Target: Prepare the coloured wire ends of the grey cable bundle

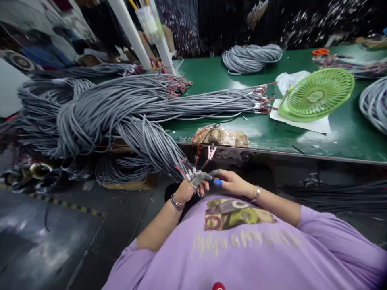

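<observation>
My left hand (193, 187) is closed around the stripped end of a grey cable (157, 143) from a thick bundle draped off the bench. Red wire tips and white sleeves show beside its thumb, which wears a grey finger cover. Close by on the right, my right hand (234, 184) has its fingertips drawn together near the left thumb. One of its fingers has a grey cover and another a blue band. What lies between those fingertips is too small to make out. Just beyond the hands, a pale pink clip (211, 152) hangs at the bench edge with thin wires.
Large grey cable bundles (99, 108) cover the left of the green bench (205, 72). A taped cardboard piece (229, 137) lies at its front edge. To the right are a green fan (317, 96) and a coiled cable (376, 104). Another coil (250, 58) sits behind.
</observation>
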`<state>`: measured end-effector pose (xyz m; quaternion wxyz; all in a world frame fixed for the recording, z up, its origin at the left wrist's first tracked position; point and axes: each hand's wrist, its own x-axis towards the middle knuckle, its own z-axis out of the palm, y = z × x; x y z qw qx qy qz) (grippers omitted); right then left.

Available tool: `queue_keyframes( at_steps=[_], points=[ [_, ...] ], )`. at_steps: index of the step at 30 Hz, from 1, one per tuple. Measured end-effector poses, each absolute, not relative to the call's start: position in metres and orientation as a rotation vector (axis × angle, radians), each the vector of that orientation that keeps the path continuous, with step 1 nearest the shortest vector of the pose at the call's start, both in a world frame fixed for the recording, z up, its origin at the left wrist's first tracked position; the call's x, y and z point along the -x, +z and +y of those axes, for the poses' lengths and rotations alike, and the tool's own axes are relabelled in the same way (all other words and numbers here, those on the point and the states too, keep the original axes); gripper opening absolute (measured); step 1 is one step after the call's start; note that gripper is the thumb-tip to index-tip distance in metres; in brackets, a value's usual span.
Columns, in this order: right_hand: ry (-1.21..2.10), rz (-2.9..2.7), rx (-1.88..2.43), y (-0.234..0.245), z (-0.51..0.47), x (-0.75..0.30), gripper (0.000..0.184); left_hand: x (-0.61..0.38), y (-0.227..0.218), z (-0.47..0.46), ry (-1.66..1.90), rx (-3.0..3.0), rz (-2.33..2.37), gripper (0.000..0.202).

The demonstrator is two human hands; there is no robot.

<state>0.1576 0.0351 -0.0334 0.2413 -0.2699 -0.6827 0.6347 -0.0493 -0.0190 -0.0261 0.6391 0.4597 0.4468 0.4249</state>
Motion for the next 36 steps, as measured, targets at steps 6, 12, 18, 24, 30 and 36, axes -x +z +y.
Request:
queue_keyframes(
  at_steps=[6,12,18,24,30,36],
  points=[
    [1.747,-1.790,0.684,-0.013,0.033,-0.135,0.049,0.044,-0.024,-0.031,1.046,-1.082,1.137,0.052],
    [1.696,-1.819,0.575,-0.006,0.028,-0.136,0.042,0.045,-0.023,-0.037,0.961,-1.260,1.172,0.043],
    [1.593,-1.817,0.476,-0.009,0.027,-0.157,0.032,0.043,-0.015,-0.062,1.045,-1.510,1.199,0.037],
    [1.594,-1.490,0.834,-0.031,0.034,-0.194,0.038,0.058,-0.013,-0.118,1.345,-1.208,1.410,0.032],
    [1.445,-1.262,0.993,-0.032,0.045,-0.220,0.035,0.084,-0.020,-0.130,1.399,-1.005,1.599,0.033],
    [1.325,-2.031,0.756,-0.009,0.049,-0.207,0.026,0.075,0.006,-0.091,1.363,-0.920,1.372,0.048]
  ],
)
